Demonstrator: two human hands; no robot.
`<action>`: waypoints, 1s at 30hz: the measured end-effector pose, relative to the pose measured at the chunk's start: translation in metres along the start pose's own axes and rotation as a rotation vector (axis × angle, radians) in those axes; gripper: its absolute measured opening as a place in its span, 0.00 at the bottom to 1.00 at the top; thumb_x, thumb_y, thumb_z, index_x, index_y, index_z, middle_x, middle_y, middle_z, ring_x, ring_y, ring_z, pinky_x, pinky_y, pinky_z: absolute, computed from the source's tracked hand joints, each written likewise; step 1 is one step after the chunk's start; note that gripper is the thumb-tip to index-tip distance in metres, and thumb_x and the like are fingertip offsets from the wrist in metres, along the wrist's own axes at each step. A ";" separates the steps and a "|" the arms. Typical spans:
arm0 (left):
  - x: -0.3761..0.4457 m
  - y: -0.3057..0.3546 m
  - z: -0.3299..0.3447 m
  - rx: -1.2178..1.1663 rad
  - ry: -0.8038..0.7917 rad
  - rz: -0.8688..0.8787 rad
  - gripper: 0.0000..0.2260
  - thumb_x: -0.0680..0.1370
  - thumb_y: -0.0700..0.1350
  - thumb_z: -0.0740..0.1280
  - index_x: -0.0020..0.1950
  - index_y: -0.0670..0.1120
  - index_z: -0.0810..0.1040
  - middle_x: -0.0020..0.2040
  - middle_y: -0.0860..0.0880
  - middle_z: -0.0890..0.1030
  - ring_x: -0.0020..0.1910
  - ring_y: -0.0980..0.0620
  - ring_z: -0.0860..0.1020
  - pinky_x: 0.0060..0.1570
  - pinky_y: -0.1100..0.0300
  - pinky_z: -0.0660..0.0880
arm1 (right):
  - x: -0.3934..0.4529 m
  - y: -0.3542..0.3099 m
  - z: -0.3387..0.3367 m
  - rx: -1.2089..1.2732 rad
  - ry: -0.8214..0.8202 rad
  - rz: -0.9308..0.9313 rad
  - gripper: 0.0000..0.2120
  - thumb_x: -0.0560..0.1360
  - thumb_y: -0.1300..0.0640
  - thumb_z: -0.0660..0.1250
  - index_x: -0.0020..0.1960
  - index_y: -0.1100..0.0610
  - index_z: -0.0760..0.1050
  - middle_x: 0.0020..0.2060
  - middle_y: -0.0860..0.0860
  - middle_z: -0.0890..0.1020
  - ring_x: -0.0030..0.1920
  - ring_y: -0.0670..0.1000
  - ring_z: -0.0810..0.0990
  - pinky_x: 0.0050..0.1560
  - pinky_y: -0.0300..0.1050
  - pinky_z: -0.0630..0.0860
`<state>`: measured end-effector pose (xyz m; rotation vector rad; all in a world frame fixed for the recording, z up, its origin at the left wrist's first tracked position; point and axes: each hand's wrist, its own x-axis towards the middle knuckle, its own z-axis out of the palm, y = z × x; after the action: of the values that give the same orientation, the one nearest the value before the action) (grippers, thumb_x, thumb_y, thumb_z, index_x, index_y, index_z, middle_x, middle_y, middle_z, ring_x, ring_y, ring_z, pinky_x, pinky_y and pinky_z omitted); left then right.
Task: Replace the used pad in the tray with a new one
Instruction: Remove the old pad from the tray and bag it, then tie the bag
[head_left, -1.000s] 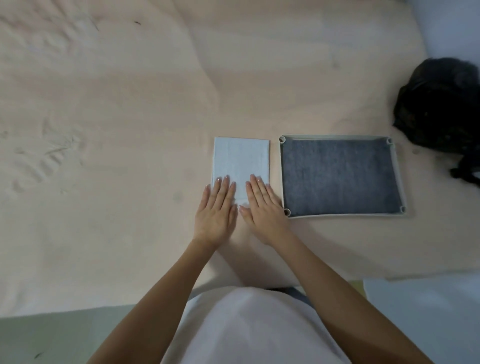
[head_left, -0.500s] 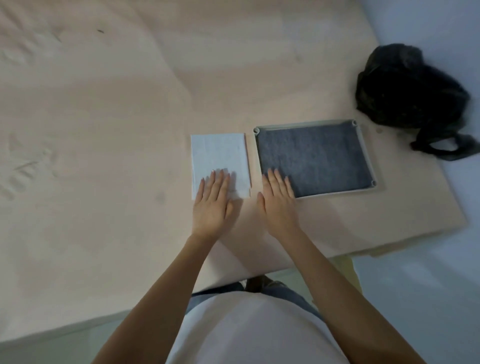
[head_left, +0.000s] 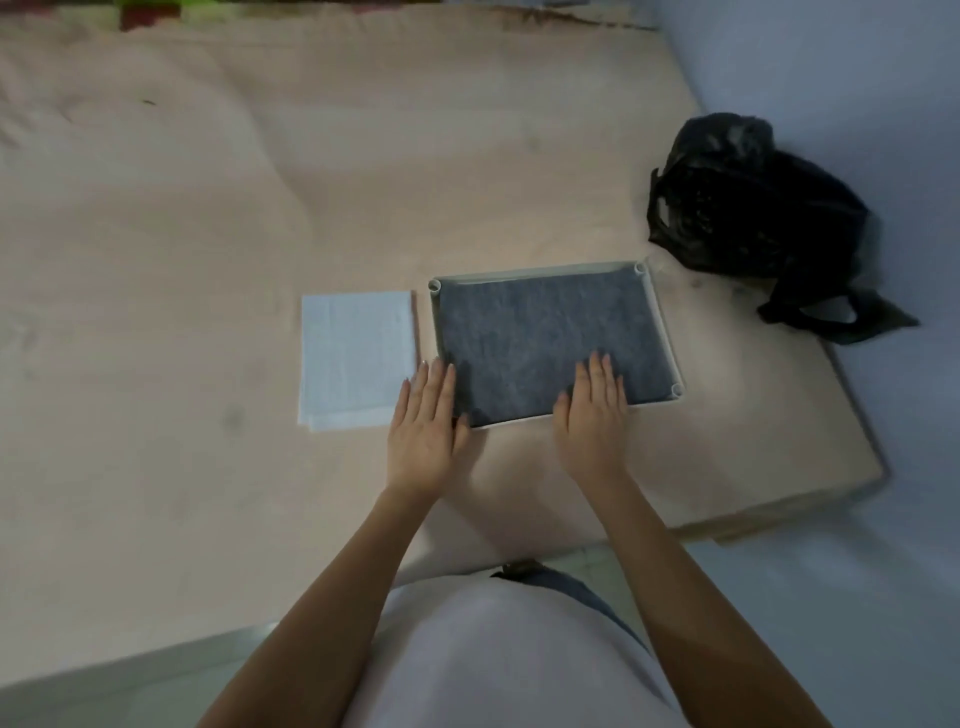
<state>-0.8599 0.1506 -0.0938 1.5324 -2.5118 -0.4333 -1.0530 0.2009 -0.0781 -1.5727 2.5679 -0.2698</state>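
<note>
Both hands, left (head_left: 423, 431) and right (head_left: 592, 415), flat and empty, have been shifted off the white pad (head_left: 356, 358) at 9 o'clock. They are now laid on the tray (head_left: 662, 322) edge over the grey pad (head_left: 540, 338), so its removal is judged next.

Matt felt-like grey pad (head_left: 540, 338), smooth plastic tray (head_left: 667, 332), glossy black plastic bag (head_left: 748, 202).
</note>
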 end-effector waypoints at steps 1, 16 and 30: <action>0.003 0.009 0.001 0.003 0.012 -0.017 0.26 0.80 0.51 0.49 0.76 0.42 0.58 0.76 0.44 0.60 0.76 0.46 0.55 0.74 0.52 0.47 | 0.005 0.012 -0.003 0.000 0.006 -0.002 0.29 0.77 0.52 0.45 0.68 0.69 0.67 0.70 0.64 0.67 0.73 0.61 0.62 0.73 0.55 0.54; 0.029 0.077 0.034 0.142 0.091 -0.358 0.28 0.79 0.53 0.50 0.75 0.39 0.61 0.76 0.39 0.60 0.75 0.42 0.58 0.74 0.56 0.41 | 0.060 0.117 -0.015 0.070 -0.101 -0.110 0.31 0.77 0.51 0.49 0.76 0.65 0.51 0.76 0.59 0.53 0.76 0.57 0.52 0.75 0.47 0.45; 0.027 0.069 0.029 0.185 0.067 -0.386 0.27 0.78 0.52 0.52 0.74 0.39 0.65 0.74 0.39 0.65 0.73 0.42 0.63 0.73 0.54 0.47 | 0.058 0.108 -0.017 0.094 -0.137 -0.162 0.33 0.76 0.47 0.43 0.74 0.67 0.57 0.75 0.62 0.54 0.76 0.60 0.54 0.74 0.51 0.51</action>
<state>-0.9386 0.1612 -0.0985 2.0756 -2.2567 -0.1950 -1.1762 0.1992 -0.0853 -1.7044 2.2962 -0.2830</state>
